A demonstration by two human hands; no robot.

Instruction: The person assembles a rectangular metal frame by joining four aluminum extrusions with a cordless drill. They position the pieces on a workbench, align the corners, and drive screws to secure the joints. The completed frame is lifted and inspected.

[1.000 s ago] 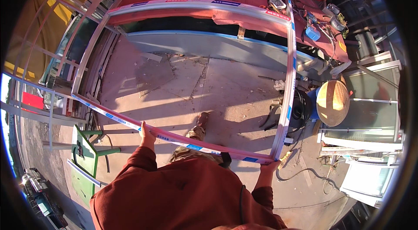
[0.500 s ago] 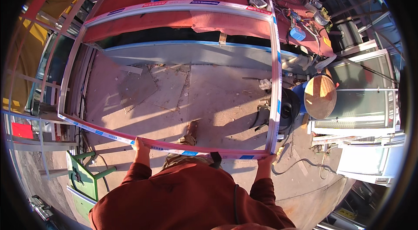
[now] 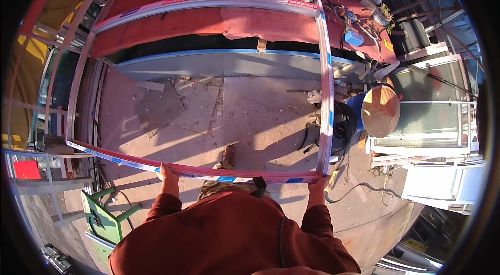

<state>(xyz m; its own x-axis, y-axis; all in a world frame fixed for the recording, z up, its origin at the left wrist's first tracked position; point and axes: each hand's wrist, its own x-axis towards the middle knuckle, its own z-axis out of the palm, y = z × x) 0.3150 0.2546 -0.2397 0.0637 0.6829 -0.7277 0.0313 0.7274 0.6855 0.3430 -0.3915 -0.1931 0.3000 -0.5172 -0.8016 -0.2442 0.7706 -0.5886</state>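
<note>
A large rectangular window frame (image 3: 326,98) with no glass in it, its metal bars wrapped in pink, white and blue protective film, spans the view in front of me. My left hand (image 3: 167,175) is closed around the near bar, left of its middle, with the thumb over the top. At the near right corner my right hand (image 3: 316,185) grips the frame from below and outside; some of its fingers are hidden. The frame's far bar lies over the red-covered workbench (image 3: 172,30), while the near side is held close to my body.
Tools, scraps and a blue battery tool (image 3: 353,38) lie on the bench. On the right stand a round-topped stool (image 3: 380,111) and stacked glazed panels (image 3: 432,119). A green metal stool (image 3: 108,218) is at lower left. A cable (image 3: 364,186) crosses the floor.
The window frame has moved slightly forward and left over the bench, both hands moving with it. Their grip looks the same.
</note>
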